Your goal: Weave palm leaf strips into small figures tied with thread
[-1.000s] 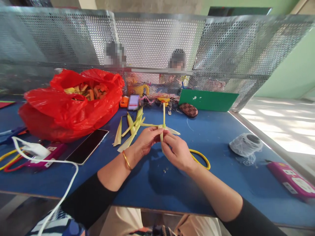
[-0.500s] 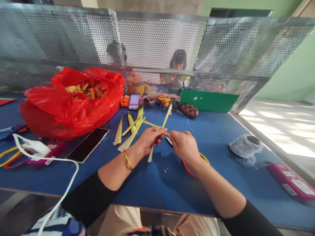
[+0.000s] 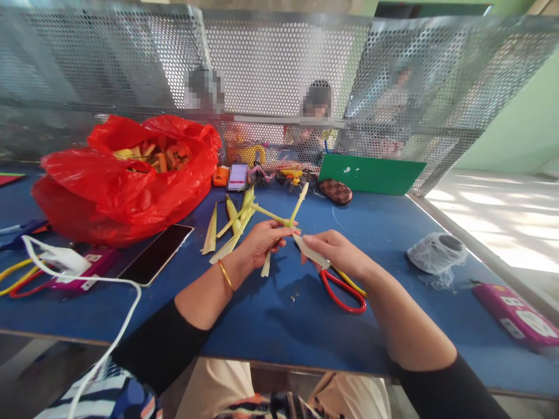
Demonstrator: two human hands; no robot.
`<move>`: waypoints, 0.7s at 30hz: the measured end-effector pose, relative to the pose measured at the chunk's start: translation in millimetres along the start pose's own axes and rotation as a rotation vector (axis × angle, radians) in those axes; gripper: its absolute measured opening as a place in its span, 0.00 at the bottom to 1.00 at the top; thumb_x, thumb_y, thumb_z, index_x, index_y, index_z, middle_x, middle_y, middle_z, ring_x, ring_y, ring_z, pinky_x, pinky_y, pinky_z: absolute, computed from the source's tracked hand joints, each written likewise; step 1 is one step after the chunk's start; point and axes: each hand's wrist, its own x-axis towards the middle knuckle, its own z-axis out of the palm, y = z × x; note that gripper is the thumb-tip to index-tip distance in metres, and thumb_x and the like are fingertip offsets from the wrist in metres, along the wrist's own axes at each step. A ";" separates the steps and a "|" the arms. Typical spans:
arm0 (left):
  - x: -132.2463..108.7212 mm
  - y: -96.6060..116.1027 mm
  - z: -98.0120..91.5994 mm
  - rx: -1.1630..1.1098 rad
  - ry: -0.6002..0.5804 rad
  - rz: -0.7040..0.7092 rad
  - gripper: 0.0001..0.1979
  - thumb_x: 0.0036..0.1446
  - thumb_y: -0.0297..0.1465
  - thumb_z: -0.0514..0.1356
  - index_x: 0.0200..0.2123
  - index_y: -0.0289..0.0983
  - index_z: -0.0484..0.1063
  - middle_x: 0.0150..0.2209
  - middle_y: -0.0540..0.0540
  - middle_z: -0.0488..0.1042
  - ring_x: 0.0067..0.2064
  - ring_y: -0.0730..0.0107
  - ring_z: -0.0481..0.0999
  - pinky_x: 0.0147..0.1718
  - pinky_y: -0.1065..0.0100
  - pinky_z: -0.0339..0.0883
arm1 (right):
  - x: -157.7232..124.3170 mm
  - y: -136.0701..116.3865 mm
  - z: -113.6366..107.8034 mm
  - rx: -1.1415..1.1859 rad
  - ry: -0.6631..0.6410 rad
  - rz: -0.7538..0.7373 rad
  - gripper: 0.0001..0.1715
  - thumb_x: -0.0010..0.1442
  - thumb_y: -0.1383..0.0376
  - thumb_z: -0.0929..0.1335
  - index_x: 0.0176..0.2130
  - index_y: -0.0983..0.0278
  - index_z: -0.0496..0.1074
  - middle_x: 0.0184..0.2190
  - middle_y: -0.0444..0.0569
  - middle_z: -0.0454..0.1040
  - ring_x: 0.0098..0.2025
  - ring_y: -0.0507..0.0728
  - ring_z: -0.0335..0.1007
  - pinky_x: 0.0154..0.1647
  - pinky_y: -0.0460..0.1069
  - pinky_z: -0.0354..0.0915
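My left hand [image 3: 267,241] pinches the crossing of pale green leaf strips [image 3: 299,205], folded over one another with ends sticking out several ways. Close beside it, my right hand [image 3: 338,250] has its fingers closed along the broad pale end [image 3: 312,251] of the strip that points right. Under that hand lie scissors with red and yellow handles [image 3: 345,295], their blades mostly hidden. Left of my hands, several loose leaf pieces [image 3: 233,224] lie in a small heap on the blue table [image 3: 262,326].
A red plastic bag [image 3: 126,203] of scraps stands at left, near a dark phone [image 3: 157,255] and a white cable [image 3: 136,302]. At right are a thread spool [image 3: 437,253] and a magenta case [image 3: 515,311]. Behind a perforated metal screen [image 3: 279,64] sit other people.
My right hand has slid a little right along its strip, so the broad pale end now shows. More of the red scissor handle is visible. My left hand keeps its pinch.
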 end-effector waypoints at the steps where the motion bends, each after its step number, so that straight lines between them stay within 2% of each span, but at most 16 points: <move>1: -2.3 1.6 -0.3 -0.017 -0.070 -0.036 0.08 0.43 0.26 0.68 0.31 0.33 0.78 0.30 0.46 0.77 0.19 0.85 0.61 0.15 0.78 0.43 | 2.1 0.9 -2.0 0.040 0.075 0.002 0.37 0.55 0.35 0.62 0.22 0.64 0.73 0.12 0.42 0.65 0.18 0.50 0.60 0.25 0.47 0.58; 3: -6.6 3.2 -0.3 -0.033 -0.181 -0.112 0.09 0.45 0.30 0.67 0.32 0.33 0.79 0.30 0.45 0.77 0.19 0.84 0.62 0.15 0.77 0.42 | 7.6 3.3 -3.8 0.152 0.284 0.019 0.38 0.51 0.33 0.63 0.22 0.64 0.72 0.12 0.41 0.63 0.18 0.50 0.60 0.24 0.47 0.59; 5: -9.9 2.4 1.4 -0.012 -0.218 -0.155 0.12 0.49 0.38 0.65 0.31 0.33 0.79 0.29 0.44 0.77 0.19 0.83 0.61 0.15 0.76 0.41 | 13.1 5.7 -1.4 0.248 0.417 0.035 0.34 0.45 0.35 0.69 0.23 0.63 0.70 0.14 0.39 0.63 0.18 0.49 0.59 0.23 0.47 0.58; 7: -12.4 -0.4 4.9 0.053 -0.193 -0.146 0.17 0.50 0.43 0.65 0.31 0.33 0.79 0.28 0.44 0.77 0.18 0.83 0.60 0.15 0.76 0.41 | 16.7 7.5 4.5 0.322 0.414 0.019 0.32 0.38 0.39 0.74 0.24 0.64 0.70 0.16 0.38 0.65 0.19 0.48 0.59 0.23 0.46 0.59; 10: -14.9 -5.2 10.7 0.156 -0.142 -0.096 0.16 0.47 0.41 0.68 0.31 0.32 0.79 0.27 0.45 0.77 0.19 0.83 0.60 0.16 0.75 0.43 | 18.7 9.1 14.4 0.390 0.368 -0.019 0.30 0.36 0.42 0.76 0.23 0.64 0.71 0.15 0.39 0.65 0.19 0.48 0.60 0.23 0.46 0.59; 14: -15.9 -7.9 13.6 0.202 -0.157 -0.094 0.13 0.44 0.36 0.69 0.29 0.32 0.78 0.26 0.45 0.77 0.19 0.83 0.62 0.18 0.75 0.48 | 18.8 10.7 18.1 0.356 0.485 0.007 0.30 0.38 0.41 0.74 0.21 0.64 0.71 0.14 0.40 0.65 0.19 0.49 0.60 0.23 0.47 0.58; 17: -15.7 -8.3 12.6 0.219 -0.152 -0.109 0.13 0.45 0.37 0.69 0.28 0.32 0.78 0.26 0.45 0.78 0.19 0.83 0.62 0.18 0.75 0.48 | 15.0 9.1 10.7 0.112 0.541 0.074 0.32 0.48 0.37 0.68 0.18 0.63 0.68 0.13 0.42 0.62 0.18 0.50 0.57 0.23 0.48 0.55; 19: -15.8 -8.5 11.9 0.237 -0.151 -0.107 0.15 0.47 0.40 0.68 0.28 0.32 0.78 0.26 0.45 0.78 0.18 0.83 0.62 0.18 0.75 0.49 | 9.9 6.1 3.4 -0.205 0.700 0.059 0.35 0.55 0.39 0.64 0.15 0.62 0.64 0.12 0.43 0.60 0.18 0.50 0.55 0.23 0.48 0.50; 21: -16.3 -8.8 11.7 0.253 -0.180 -0.100 0.18 0.50 0.44 0.65 0.28 0.32 0.78 0.26 0.44 0.78 0.17 0.82 0.62 0.18 0.74 0.48 | 5.2 3.1 -1.9 -0.489 0.873 -0.055 0.32 0.60 0.44 0.64 0.16 0.62 0.64 0.16 0.44 0.63 0.21 0.50 0.56 0.26 0.49 0.50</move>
